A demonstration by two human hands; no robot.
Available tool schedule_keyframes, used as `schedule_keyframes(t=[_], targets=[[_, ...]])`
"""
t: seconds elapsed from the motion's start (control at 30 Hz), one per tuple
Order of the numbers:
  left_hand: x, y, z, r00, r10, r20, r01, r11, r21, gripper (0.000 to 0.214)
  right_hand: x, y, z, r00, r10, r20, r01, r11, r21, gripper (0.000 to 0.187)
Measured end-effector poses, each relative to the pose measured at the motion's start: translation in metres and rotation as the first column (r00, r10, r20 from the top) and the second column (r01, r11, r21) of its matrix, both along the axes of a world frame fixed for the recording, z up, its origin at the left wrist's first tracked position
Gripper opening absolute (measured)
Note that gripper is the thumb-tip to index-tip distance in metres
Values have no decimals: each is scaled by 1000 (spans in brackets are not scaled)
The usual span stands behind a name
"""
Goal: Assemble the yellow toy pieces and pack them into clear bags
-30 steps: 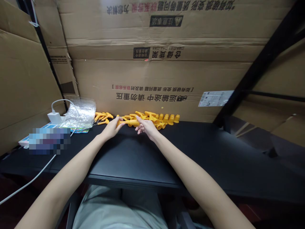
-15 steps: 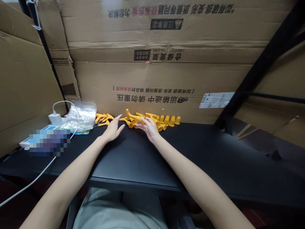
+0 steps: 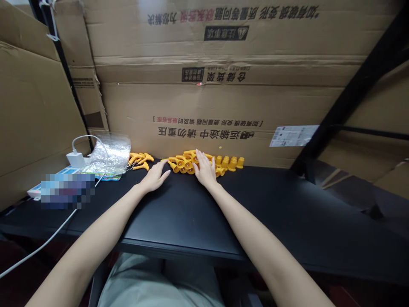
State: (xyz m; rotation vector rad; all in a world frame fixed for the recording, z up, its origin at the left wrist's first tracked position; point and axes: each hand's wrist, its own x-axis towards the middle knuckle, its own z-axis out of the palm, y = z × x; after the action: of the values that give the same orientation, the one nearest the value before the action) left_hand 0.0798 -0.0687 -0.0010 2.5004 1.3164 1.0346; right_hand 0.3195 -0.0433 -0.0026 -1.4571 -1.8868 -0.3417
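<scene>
Yellow plastic pieces with hollow, funnel-like ends lie in a stacked pile [image 3: 183, 165] against the cardboard, their open ends towards me. My right hand [image 3: 206, 168] rests on the right part of this pile with its fingers stretched out, hiding some pieces. At the pile's left end is my left hand [image 3: 155, 175], fingers extended and thumb apart, the fingertips close to the leftmost piece. Several yellow cup-shaped pieces [image 3: 232, 162] stand in rows to the right of the pile. Left of my left hand lie yellow hook-shaped handles [image 3: 140, 158] and small dark bits.
A black table [image 3: 179, 217] spans the front. Cardboard sheets [image 3: 179, 102] wall off its back and left. At left are a clear plastic bag [image 3: 110, 155], a white charger [image 3: 76, 160] with its cable, and a power strip [image 3: 35, 192]. A black metal post [image 3: 338, 94] slants at right.
My right hand has moved slightly right and onto the pile. The handled piece that stuck up from the top now lies lower. My left hand has shifted slightly right.
</scene>
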Motion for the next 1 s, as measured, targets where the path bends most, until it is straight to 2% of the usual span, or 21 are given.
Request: schedule_keyframes(t=[0.27,0.43,0.57,0.67,0.73,0.8,0.87,0.93,1.0], targets=[[0,-2,1,999,-18,-27,17,999,-41,46,3,-1,-2,994,-53,93,64,991,-120,70],[0,-1,0,998,-11,-58,8,998,-55,45,3,0,-2,995,-55,88,61,996,-71,66],[-1,1,-2,999,-12,-43,9,999,-51,43,18,6,3,996,-62,-63,68,994,85,60],[-1,2,-3,999,-19,-38,17,999,-50,42,47,14,2,964,-119,-238,167,967,194,52],[-1,2,-4,999,-23,-47,21,999,-50,42,72,20,-4,925,-153,-349,236,948,211,47],[-1,3,-4,998,-25,-56,22,999,-48,42,96,24,-13,872,-225,-435,313,939,141,40],[-1,3,-5,998,-24,-63,22,999,-43,40,115,28,-22,777,-365,-514,403,914,-39,36],[-1,4,-6,997,-24,-76,22,999,-36,38,127,33,-29,704,-460,-541,407,886,-224,31],[-1,5,-8,994,-20,-109,16,999,-36,34,133,40,-33,705,-493,-510,381,870,-314,29]])
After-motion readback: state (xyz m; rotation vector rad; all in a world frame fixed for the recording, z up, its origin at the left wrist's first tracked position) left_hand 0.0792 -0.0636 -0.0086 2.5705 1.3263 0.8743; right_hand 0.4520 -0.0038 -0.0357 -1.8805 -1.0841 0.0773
